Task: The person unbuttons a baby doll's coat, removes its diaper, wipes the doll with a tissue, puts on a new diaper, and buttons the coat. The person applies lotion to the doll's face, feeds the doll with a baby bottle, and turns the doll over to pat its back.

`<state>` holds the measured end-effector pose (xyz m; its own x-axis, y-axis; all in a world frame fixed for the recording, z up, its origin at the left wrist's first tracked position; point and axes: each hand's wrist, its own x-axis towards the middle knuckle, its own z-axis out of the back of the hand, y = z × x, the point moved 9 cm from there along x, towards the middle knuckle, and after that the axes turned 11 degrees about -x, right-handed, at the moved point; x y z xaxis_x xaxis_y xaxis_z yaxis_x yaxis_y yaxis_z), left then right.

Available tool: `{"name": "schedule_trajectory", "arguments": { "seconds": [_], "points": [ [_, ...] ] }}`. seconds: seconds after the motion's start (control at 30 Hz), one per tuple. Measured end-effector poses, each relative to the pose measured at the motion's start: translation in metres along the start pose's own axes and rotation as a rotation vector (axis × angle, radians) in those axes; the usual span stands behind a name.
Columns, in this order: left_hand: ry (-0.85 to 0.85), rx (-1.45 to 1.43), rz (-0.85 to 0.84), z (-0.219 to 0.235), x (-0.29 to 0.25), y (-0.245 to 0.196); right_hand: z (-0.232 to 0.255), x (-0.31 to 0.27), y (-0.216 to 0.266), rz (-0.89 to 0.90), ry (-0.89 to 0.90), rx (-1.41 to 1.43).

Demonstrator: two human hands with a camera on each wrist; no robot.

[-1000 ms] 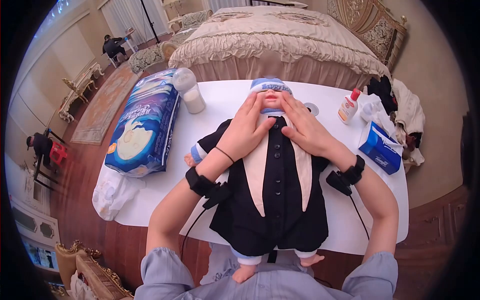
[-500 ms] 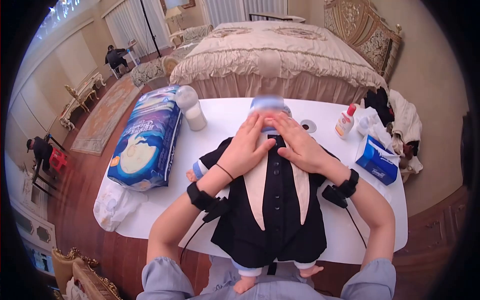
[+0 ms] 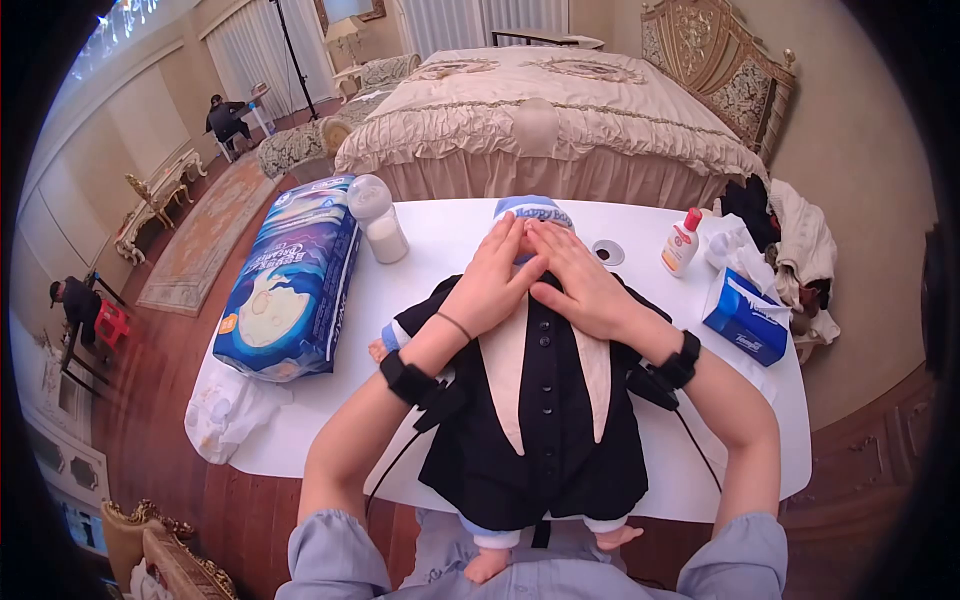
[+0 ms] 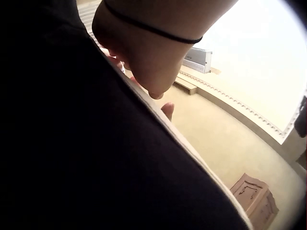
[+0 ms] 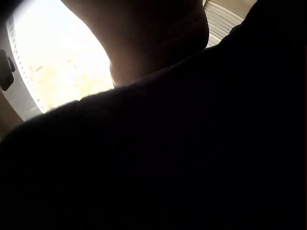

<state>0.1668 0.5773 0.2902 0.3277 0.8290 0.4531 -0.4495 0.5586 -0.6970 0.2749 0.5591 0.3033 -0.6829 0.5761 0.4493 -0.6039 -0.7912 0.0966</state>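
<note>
A baby doll in a black buttoned outfit (image 3: 545, 440) with cream lapels lies on its back on the white table (image 3: 330, 415), its bare feet past the near edge. On its head is a blue and white knit hat (image 3: 537, 210). My left hand (image 3: 495, 285) and right hand (image 3: 580, 285) lie over its face with straight fingers, fingertips meeting just below the hat brim and hiding most of the face. Both thumbs point inward above the doll's collar. Black cloth (image 4: 96, 143) fills much of the left wrist view; the right wrist view is mostly dark.
A blue diaper pack (image 3: 285, 285) and a bottle of white powder or milk (image 3: 385, 235) stand at left, with a crumpled white diaper (image 3: 235, 405) nearer. To the right are a red-capped bottle (image 3: 681, 245) and a blue tissue box (image 3: 745, 315). A bed (image 3: 560, 110) stands beyond.
Both hands have slid inward from the doll's cheeks over its mouth and nose, so the fingertips now come together. The head view has tilted up slightly.
</note>
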Motion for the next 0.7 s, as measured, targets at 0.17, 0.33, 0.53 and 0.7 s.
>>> {"name": "schedule_trajectory", "arguments": {
  "seconds": [0.17,0.33,0.53,0.7],
  "points": [
    [0.002,-0.063,0.093,0.004,-0.007,0.011,-0.007,-0.012,-0.028,-0.259,-0.013,0.085],
    [0.016,0.028,0.042,-0.001,-0.027,0.005,0.008,-0.027,0.0,-0.134,-0.035,0.093],
    [0.013,-0.052,0.007,-0.002,0.01,0.01,-0.005,0.001,-0.017,-0.179,-0.043,0.034],
    [0.042,-0.17,0.187,0.001,-0.021,0.018,-0.012,-0.028,-0.026,-0.291,-0.03,0.125]
  ]
}}
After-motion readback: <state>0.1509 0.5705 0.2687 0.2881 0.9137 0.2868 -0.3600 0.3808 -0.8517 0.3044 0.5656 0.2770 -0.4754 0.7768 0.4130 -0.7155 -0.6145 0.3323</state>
